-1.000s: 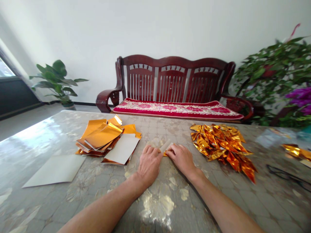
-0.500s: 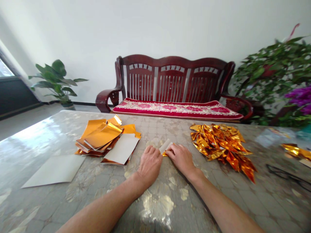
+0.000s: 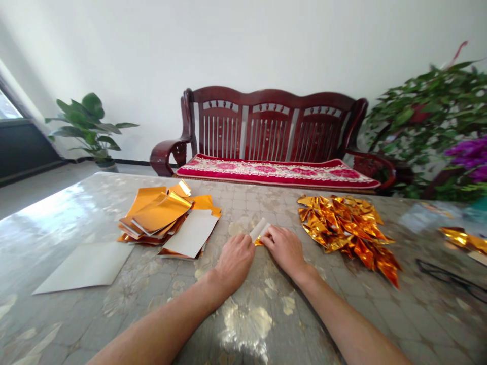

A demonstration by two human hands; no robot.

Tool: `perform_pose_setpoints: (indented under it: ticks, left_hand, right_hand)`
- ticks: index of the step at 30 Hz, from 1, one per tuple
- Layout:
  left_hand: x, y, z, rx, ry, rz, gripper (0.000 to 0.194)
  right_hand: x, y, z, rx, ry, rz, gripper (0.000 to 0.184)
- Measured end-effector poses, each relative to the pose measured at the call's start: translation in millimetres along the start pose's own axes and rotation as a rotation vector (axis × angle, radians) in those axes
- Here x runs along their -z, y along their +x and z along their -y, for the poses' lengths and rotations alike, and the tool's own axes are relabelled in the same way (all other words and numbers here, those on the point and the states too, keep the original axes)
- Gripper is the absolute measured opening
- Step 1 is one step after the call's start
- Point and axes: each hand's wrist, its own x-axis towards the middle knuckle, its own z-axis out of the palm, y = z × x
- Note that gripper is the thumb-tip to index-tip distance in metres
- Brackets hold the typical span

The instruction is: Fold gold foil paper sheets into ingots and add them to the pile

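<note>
Between my hands, on the tabletop, lies a small folded piece of foil paper [image 3: 259,230], pale on its back and gold at its near end. My left hand [image 3: 236,257] is closed at the paper's left side, fingers curled, with the fingertips partly hidden. On the right side my right hand [image 3: 284,249] pinches the paper near its gold end. To the left are a loose pile of gold foil sheets [image 3: 158,213] and a pale-backed stack of sheets [image 3: 192,234]. A heap of folded gold foil pieces [image 3: 344,225] rests to the right.
A single pale sheet [image 3: 85,266] lies at the table's left. Black-framed glasses [image 3: 452,279], a clear plastic bag [image 3: 429,215] and more gold foil [image 3: 462,238] are at the right. Beyond the patterned table [image 3: 247,319] stands a wooden bench [image 3: 266,126], with potted plants on both sides.
Both hands stay at nearly the same spot. My left fingers have shifted slightly down, and a little more of the paper's gold end shows.
</note>
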Motion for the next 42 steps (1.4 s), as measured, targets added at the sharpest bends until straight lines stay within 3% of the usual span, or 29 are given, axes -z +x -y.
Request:
perform_pose_setpoints:
  ticks: [8,42]
  left_hand:
    - [1.9,-2.9,1.2,0.034,-0.062,0.041,0.02]
    - [0.8,0.7,-1.0,-0.063,0.019,-0.009,0.019]
  right_hand:
    - [-0.1,-0.1,-0.3,-0.02,0.017,0.007,0.015]
    - [1.1,-1.6,1.4,-0.05,0.002,-0.03,0.016]
